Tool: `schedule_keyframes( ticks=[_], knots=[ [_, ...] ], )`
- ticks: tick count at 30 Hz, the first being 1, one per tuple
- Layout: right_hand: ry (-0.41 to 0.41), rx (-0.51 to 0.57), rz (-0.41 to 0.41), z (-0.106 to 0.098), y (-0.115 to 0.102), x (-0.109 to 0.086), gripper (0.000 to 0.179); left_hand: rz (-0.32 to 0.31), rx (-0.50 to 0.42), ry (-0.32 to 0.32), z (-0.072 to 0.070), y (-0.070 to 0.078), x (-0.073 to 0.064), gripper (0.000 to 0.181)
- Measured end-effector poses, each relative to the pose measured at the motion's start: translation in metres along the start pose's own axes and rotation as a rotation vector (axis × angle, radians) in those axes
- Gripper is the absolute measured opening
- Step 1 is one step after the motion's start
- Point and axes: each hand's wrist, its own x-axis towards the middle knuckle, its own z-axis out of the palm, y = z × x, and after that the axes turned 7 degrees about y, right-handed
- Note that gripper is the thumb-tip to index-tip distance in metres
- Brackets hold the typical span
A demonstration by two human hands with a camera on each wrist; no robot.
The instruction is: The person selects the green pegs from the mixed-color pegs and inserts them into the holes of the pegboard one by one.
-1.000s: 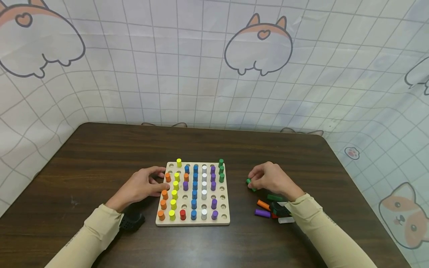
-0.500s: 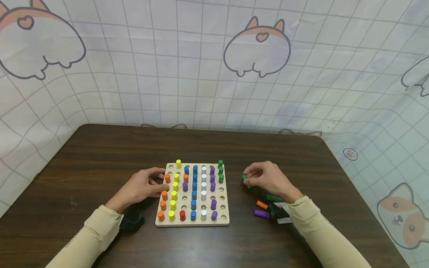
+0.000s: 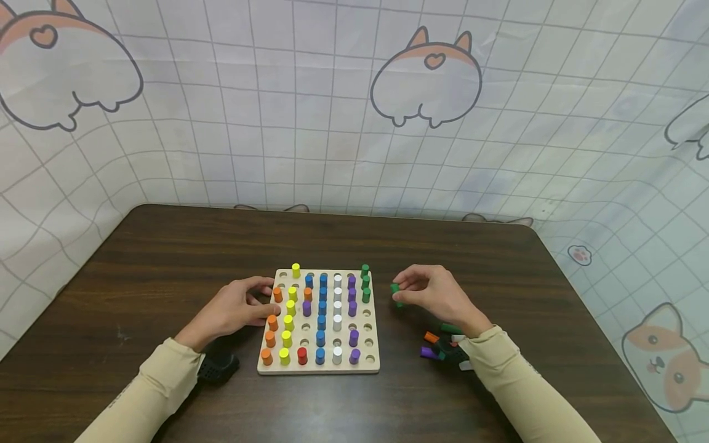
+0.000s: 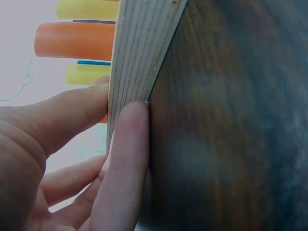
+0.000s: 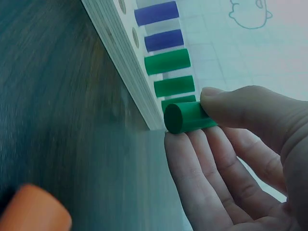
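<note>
A pale wooden pegboard [image 3: 293, 370] lies on the table, studded with coloured pegs in columns. My left hand [image 3: 235, 306] holds its left edge, thumb over the top face and a finger along the layered side, as the left wrist view shows. To the right of the board, my right hand [image 3: 434, 296] pinches a green peg [image 5: 185, 118] between thumb and fingertips. In the board's far right column stand three green pegs [image 3: 366, 296], with open holes nearer to me. The right wrist view has the held peg overlapping the farthest of these green pegs.
Below my right wrist lie loose pegs, including an orange peg [image 3: 431, 337], a purple peg [image 3: 429, 352] and a green peg [image 3: 450, 328]. A black device [image 3: 218, 368] is under my left wrist. Behind the dark table [image 3: 221, 237] hangs a white checked cloth [image 3: 266, 123].
My right hand has moved left toward the board with the green peg, which now stands more upright in its fingers. The left hand stays on the board's edge.
</note>
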Motion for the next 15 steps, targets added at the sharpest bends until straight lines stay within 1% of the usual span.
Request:
schedule_keyframes(
  ticks=[6,15],
  knots=[
    [0.003,0.03,0.014,0.006,-0.002,0.001,0.026,-0.004,-0.005,-0.006,0.0,0.001,-0.001,0.073],
    [0.021,0.036,-0.005,0.013,-0.006,0.001,0.025,0.001,0.001,-0.012,0.0,0.002,-0.003,0.074]
  ],
)
